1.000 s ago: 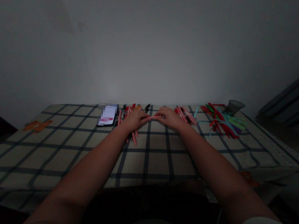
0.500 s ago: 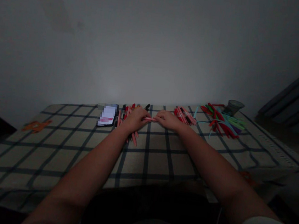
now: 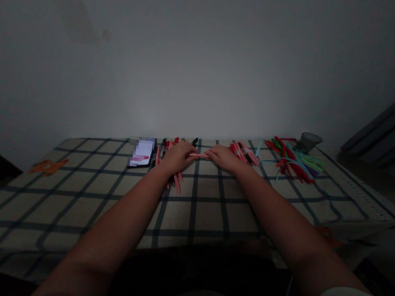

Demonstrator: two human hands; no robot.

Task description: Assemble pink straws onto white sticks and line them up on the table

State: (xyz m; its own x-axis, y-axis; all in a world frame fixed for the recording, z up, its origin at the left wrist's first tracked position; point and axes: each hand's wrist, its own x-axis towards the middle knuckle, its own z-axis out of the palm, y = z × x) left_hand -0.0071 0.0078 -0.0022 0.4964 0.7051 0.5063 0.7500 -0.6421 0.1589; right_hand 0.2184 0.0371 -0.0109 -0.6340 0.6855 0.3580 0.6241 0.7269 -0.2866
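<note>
A slim pink pen [image 3: 199, 155] lies level between my hands, just over the checked cloth. My left hand [image 3: 180, 157] is closed round its left end, and my right hand [image 3: 220, 157] pinches its right end. Partly hidden under my left hand and wrist is a pile of pink, red and black pens [image 3: 177, 182]. Just right of my right hand sits a second bunch of pink and red pens [image 3: 244, 153].
A phone [image 3: 142, 152] with a lit screen lies left of the pens. To the right are several coloured strips [image 3: 293, 160] and a dark cup [image 3: 309, 142]. The checked tablecloth [image 3: 83, 188] has an orange patch [image 3: 49, 166] at left. A wall [image 3: 206, 64] rises behind.
My fingers have shifted slightly on the pen, and a little more of it shows between my hands. The piles, phone and cup are where they were.
</note>
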